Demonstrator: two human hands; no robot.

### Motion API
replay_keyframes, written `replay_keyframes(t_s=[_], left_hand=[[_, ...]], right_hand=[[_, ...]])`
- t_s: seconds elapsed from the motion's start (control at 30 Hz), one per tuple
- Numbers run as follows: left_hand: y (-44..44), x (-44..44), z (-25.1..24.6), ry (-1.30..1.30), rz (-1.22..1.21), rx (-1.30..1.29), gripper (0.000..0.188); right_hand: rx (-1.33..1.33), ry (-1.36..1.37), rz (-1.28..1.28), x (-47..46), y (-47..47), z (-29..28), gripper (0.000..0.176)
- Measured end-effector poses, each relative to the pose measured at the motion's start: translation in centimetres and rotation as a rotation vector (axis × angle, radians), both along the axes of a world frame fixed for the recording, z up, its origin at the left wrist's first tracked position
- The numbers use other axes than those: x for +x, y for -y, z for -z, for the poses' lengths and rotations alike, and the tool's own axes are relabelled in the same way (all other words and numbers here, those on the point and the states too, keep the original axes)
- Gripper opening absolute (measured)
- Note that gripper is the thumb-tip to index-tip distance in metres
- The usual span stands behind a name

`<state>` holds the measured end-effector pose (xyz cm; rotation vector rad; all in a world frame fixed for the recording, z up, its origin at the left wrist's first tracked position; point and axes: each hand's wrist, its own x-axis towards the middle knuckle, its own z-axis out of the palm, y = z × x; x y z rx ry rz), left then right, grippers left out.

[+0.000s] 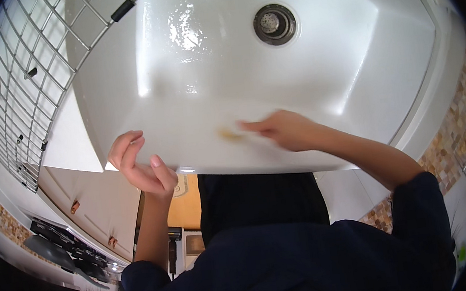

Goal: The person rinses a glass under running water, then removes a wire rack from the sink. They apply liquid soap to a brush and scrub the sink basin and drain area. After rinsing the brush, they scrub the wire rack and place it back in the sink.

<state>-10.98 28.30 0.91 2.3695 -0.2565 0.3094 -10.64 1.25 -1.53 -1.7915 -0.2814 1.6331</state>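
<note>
Before me is a white sink (226, 90) with a wet, shiny floor and a metal drain (274, 24). My right hand (285, 128) is over the near inner wall of the sink, index finger stretched out and the others curled. A small yellowish object (230, 134), possibly a brush head, shows at its fingertips. Motion blur hides the object's exact kind and handle. Over the sink's near left rim hovers my left hand (140, 162), fingers loosely bent and apart, with nothing in it.
A metal wire sink grid (62, 44) with black rubber feet leans over the left counter and sink edge. Cabinet doors (88, 200) with small handles lie at left, beyond them dark pans (48, 248). Mosaic tile (446, 164) runs along the right.
</note>
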Motion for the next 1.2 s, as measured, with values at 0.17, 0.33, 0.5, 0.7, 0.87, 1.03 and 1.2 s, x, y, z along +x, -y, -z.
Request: replay_keyframes(t_s=[0.17, 0.33, 0.5, 0.7, 0.87, 1.03, 1.2], left_hand=[[-0.3, -0.1, 0.6, 0.001, -0.014, -0.045, 0.023], [-0.1, -0.3, 0.2, 0.008, -0.001, -0.043, 0.024], [0.1, 0.2, 0.2, -0.056, -0.02, -0.036, 0.024], [-0.1, -0.3, -0.3, -0.117, -0.003, -0.026, 0.024], [0.3, -0.3, -0.5, -0.136, -0.041, -0.052, 0.024], [0.5, -0.1, -0.2, -0.133, -0.064, -0.042, 0.025], [0.5, 0.0, -0.7, -0.188, -0.089, 0.023, 0.025]], right_hand=[[0.279, 0.303, -0.038, 2.4, -7.6, -2.4, 0.044], [-0.067, -0.168, -0.026, -0.7, 4.5, -4.5, 0.046], [0.017, 0.104, -0.074, 1.9, -2.9, -4.3, 0.045], [-0.557, -0.02, -0.145, -5.7, 12.2, 0.5, 0.046], [-1.004, 0.037, 0.06, -11.4, 22.3, 7.7, 0.022], [-1.194, -0.158, 1.348, -9.1, 18.2, 11.7, 0.015], [-1.253, 0.509, 0.799, -4.8, 20.4, 13.6, 0.056]])
